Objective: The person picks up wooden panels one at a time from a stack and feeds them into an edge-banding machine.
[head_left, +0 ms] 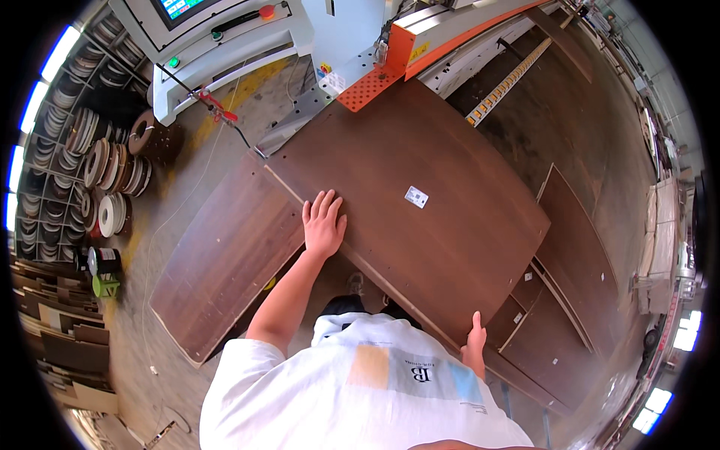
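A large dark-brown panel (424, 251) with a small white label (416, 196) lies in front of me, its far end against the orange perforated plate (367, 90) of a machine. My left hand (324, 223) rests on it near its left edge, fingers out flat and slightly parted. At the panel's near-right corner, my right hand (474, 341) grips the edge with the thumb raised along it; the fingers underneath are partly hidden. Another brown board (217, 270) lies alongside at the left, beside the strip my left hand is next to.
A control console (232, 41) stands at the top left, with reels of edging (112, 165) racked on the left above leaning boards (64, 337). More brown panels (577, 255) lie at the right. A roller rail (510, 79) runs toward the back right. A thin line crosses the concrete floor (165, 225).
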Motion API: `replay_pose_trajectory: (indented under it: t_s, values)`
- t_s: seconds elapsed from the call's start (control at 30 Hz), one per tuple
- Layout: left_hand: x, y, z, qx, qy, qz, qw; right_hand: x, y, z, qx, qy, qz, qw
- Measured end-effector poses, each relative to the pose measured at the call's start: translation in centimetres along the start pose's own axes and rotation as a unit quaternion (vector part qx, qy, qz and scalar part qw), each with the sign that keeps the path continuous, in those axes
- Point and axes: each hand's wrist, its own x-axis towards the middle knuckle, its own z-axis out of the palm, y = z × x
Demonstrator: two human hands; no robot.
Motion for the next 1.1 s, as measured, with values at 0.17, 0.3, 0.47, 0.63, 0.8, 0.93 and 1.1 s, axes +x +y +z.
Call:
replay_pose_trajectory:
  t_s: [0.17, 0.3, 0.47, 0.63, 0.8, 0.93, 1.1]
  values:
    - [2.9, 1.9, 1.8, 0.01, -0.006, -0.001, 1.0, 2.7, -3.7, 0.9, -0.002, -0.016, 0.003, 1.0]
    - [5.7, 2.8, 3.7, 0.004, 0.0, 0.019, 1.0, 6.3, -5.2, 1.1, 0.017, -0.037, -0.028, 0.999]
    - [9.2, 3.8, 4.6, -0.046, -0.026, 0.069, 0.996, 9.2, -7.3, -0.9, -0.241, -0.036, -0.162, 0.956]
    - [8.6, 6.3, 5.1, -0.1, -0.015, 0.204, 0.974, 6.7, -2.3, -4.2, -0.313, 0.036, -0.206, 0.926]
    - [2.6, 0.7, 8.2, -0.189, -0.111, 0.139, 0.966, 2.1, 12.1, -4.9, -0.352, -0.041, -0.165, 0.921]
    - [1.1, 2.8, 10.1, -0.299, -0.29, -0.018, 0.909, -6.6, 28.9, -9.8, -0.544, -0.126, -0.139, 0.818]
    - [2.3, 4.0, 8.5, -0.344, -0.416, -0.124, 0.833, -16.3, 39.5, -9.7, -0.419, -0.084, -0.009, 0.904]
